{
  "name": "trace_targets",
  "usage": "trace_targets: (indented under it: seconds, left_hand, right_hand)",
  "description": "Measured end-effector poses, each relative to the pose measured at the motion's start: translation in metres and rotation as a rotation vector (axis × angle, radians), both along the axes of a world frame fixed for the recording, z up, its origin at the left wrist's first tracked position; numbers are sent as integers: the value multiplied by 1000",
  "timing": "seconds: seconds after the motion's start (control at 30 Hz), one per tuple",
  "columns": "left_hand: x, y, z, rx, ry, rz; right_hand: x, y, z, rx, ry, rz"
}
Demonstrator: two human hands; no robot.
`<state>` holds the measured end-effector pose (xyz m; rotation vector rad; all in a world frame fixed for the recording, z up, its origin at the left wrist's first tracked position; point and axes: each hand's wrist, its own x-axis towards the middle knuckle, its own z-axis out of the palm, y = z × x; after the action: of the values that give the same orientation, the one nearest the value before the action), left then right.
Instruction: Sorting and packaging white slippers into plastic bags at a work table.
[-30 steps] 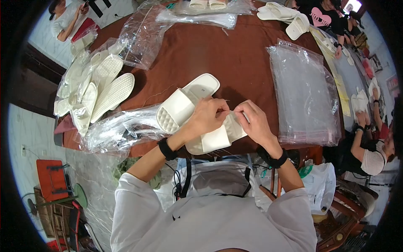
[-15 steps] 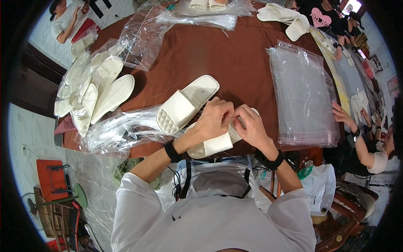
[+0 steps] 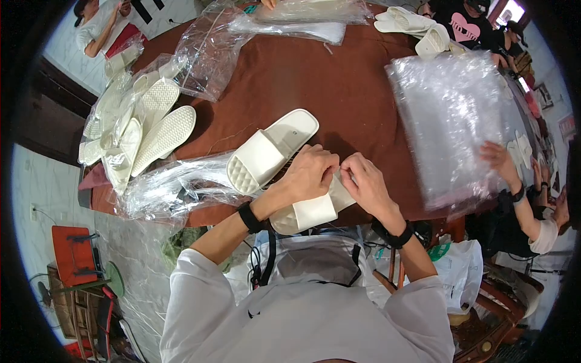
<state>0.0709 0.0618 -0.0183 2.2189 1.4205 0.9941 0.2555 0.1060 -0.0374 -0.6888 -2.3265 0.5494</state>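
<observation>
My left hand [image 3: 310,174] and my right hand [image 3: 367,185] are closed in pinches, fingertips facing each other with a small gap between them. Whatever sits in the fingertips is too small to make out. Directly beneath them lies a cream slide slipper [image 3: 315,209], partly covered by the hands, its strap toward me. A second cream slipper [image 3: 270,151] rests sole-down just left of my left hand, tilted toward the far right. Clear plastic bags [image 3: 175,187] lie crumpled at the left, partly under that second slipper.
Bagged cream slippers [image 3: 160,136] are heaped at the left on the brown cloth [image 3: 302,72]. At right, a co-worker's hand [image 3: 499,160] is at a stack of clear bags [image 3: 448,127]. More bags [image 3: 290,27] and slippers [image 3: 405,21] lie at the far edge.
The co-worker's stack of bags has shifted and fanned out toward the right, blurred by motion. My hands keep their pinches over the slipper, the right moving slightly. White slippers at the far edge are gone from sight.
</observation>
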Motion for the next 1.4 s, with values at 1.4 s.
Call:
trace_targets:
  seconds: [1.4]
  left_hand:
    - [-93,-100,-39,111,-36,747]
  right_hand:
    - [168,155,8,-173,206,-608]
